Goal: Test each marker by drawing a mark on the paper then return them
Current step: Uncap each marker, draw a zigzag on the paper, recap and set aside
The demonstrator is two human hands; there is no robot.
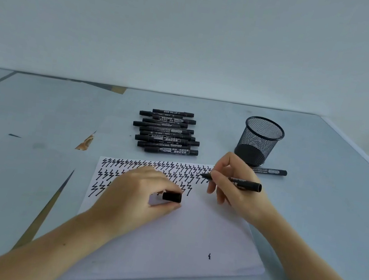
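A white sheet of paper (189, 230) lies in front of me, its upper part filled with rows of black zigzag marks. My right hand (234, 182) grips an uncapped black marker (243, 184), its tip touching the paper at the right end of the second row. My left hand (138, 192) rests on the paper over the marks and pinches the black cap (172, 197) between thumb and fingers. A pile of several black markers (166, 132) lies beyond the paper. One more marker (269, 171) lies beside the mesh cup.
An empty black mesh pen cup (258, 140) stands at the back right, just beyond my right hand. The grey table cover (33, 166) has torn slits on the left. The table's right edge (366, 156) runs diagonally past the cup.
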